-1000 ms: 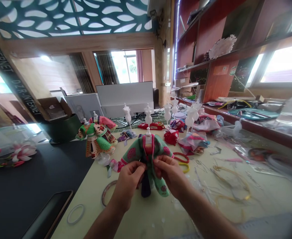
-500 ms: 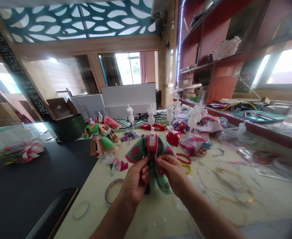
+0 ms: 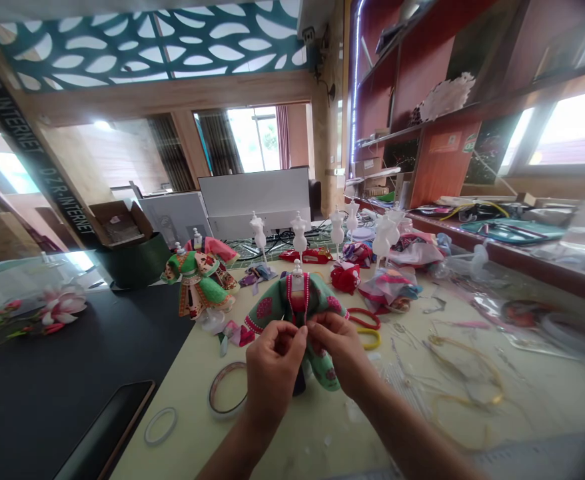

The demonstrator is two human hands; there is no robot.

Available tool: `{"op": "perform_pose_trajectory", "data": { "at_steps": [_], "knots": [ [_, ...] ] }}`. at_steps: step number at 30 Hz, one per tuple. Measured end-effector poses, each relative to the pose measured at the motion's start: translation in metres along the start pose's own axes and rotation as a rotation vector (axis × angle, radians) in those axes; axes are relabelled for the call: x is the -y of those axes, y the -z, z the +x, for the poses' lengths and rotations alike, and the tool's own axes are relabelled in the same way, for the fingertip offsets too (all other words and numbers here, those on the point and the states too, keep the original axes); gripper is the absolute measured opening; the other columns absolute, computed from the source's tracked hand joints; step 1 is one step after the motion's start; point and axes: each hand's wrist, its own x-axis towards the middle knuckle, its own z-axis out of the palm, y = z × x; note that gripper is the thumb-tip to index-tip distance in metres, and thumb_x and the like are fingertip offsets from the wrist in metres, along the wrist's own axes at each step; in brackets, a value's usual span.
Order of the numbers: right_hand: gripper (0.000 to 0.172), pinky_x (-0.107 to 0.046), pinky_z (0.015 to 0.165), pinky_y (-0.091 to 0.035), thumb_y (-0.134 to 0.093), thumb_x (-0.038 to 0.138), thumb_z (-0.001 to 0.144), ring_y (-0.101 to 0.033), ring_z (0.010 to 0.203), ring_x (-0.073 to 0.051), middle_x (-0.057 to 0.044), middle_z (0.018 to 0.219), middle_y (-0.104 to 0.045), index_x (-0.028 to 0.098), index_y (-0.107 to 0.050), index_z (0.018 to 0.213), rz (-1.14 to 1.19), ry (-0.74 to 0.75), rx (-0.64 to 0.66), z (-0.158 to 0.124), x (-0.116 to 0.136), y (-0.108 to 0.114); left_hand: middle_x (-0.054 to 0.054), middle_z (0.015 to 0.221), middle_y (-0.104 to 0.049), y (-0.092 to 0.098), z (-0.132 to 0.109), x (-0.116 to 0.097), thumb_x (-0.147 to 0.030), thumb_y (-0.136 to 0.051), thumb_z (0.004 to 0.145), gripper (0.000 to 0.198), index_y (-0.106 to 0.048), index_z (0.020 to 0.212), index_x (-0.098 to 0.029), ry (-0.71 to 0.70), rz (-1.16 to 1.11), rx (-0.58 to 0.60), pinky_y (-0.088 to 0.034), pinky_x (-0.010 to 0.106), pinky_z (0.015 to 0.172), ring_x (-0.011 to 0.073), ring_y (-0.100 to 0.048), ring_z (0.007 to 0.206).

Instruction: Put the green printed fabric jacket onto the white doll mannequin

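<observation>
A small green robe (image 3: 267,305) with pink patches and red trim hangs on a white mini mannequin (image 3: 297,268) at the centre of the table. My left hand (image 3: 277,363) is at the robe's front, thumb and forefinger pinched together on its front edge. Beside it, my right hand (image 3: 337,343) pinches the same front area, its fingertips almost touching those of my left. The fingers hide the exact bit of cloth or trim between them. The green skirt part (image 3: 325,372) hangs below my right hand.
Dressed mini mannequins (image 3: 192,283) stand at the left, bare white ones (image 3: 300,233) behind. A tape roll (image 3: 213,393), a white ring (image 3: 146,430), a phone (image 3: 107,427), red fabric (image 3: 345,277) and yellow cord (image 3: 500,380) lie around.
My left hand has turned and risen, its fingertips now nearer those of my right hand at the robe's front. The whole view has shifted slightly.
</observation>
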Motion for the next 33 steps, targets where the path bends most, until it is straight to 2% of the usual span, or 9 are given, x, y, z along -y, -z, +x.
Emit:
{"op": "perform_pose_trajectory", "data": {
  "at_steps": [3, 7, 11, 16, 23, 33],
  "knots": [
    [0.021, -0.021, 0.044, -0.026, -0.073, 0.032, 0.061, -0.038, 0.044, -0.007, 0.005, 0.045, -0.049, 0.014, -0.061, 0.062, -0.005, 0.007, -0.001, -0.001, 0.0, 0.0, -0.005, 0.051, -0.05, -0.003, 0.006, -0.004, -0.036, -0.066, 0.073, 0.02, -0.062, 0.075, -0.017, -0.173, 0.221, -0.042, -0.037, 0.017, 0.045, 0.0079, -0.043, 0.047],
    [0.022, -0.021, 0.044, -0.026, -0.073, 0.032, 0.062, -0.039, 0.044, -0.007, 0.004, 0.046, -0.05, 0.014, -0.061, 0.063, 0.0, 0.014, 0.005, -0.001, -0.001, -0.001, -0.002, 0.056, -0.059, -0.005, 0.013, -0.007, -0.033, -0.062, 0.075, 0.017, -0.065, 0.075, -0.017, -0.212, 0.274, -0.006, -0.041, 0.018, 0.049, 0.0095, -0.05, 0.05],
    [0.024, -0.021, 0.043, -0.024, -0.075, 0.034, 0.061, -0.038, 0.043, -0.006, 0.005, 0.045, -0.048, 0.015, -0.061, 0.061, 0.017, 0.011, 0.025, 0.0, -0.002, 0.0, -0.001, 0.059, -0.062, -0.004, 0.016, -0.006, -0.03, -0.063, 0.073, 0.015, -0.067, 0.072, -0.016, -0.116, 0.135, 0.018, -0.041, 0.018, 0.05, 0.0097, -0.052, 0.052],
    [0.024, -0.021, 0.044, -0.026, -0.074, 0.034, 0.065, -0.039, 0.045, -0.006, 0.004, 0.048, -0.049, 0.015, -0.061, 0.06, 0.063, -0.01, 0.068, -0.002, -0.005, 0.004, -0.004, 0.049, -0.051, -0.004, 0.018, -0.004, -0.034, -0.064, 0.071, 0.019, -0.066, 0.072, -0.015, 0.061, -0.076, 0.076, -0.031, 0.016, 0.039, 0.0061, -0.04, 0.043],
    [0.029, -0.023, 0.048, -0.031, -0.066, 0.038, 0.074, -0.044, 0.049, -0.009, 0.001, 0.054, -0.052, 0.015, -0.061, 0.059, 0.146, -0.057, 0.156, -0.002, -0.006, 0.007, -0.008, 0.045, -0.042, -0.001, 0.02, -0.006, -0.035, -0.065, 0.07, 0.022, -0.062, 0.071, -0.013, 0.111, -0.168, 0.109, -0.028, 0.014, 0.039, 0.0042, -0.034, 0.042],
    [0.026, -0.023, 0.046, -0.026, -0.072, 0.034, 0.067, -0.037, 0.045, -0.008, 0.004, 0.047, -0.047, 0.016, -0.056, 0.056, 0.174, -0.068, 0.077, 0.003, -0.004, 0.003, -0.008, 0.043, -0.04, 0.0, 0.018, -0.009, -0.036, -0.067, 0.068, 0.023, -0.062, 0.069, -0.013, 0.142, -0.188, 0.136, -0.026, 0.015, 0.039, 0.0046, -0.032, 0.041]
  ]
}}
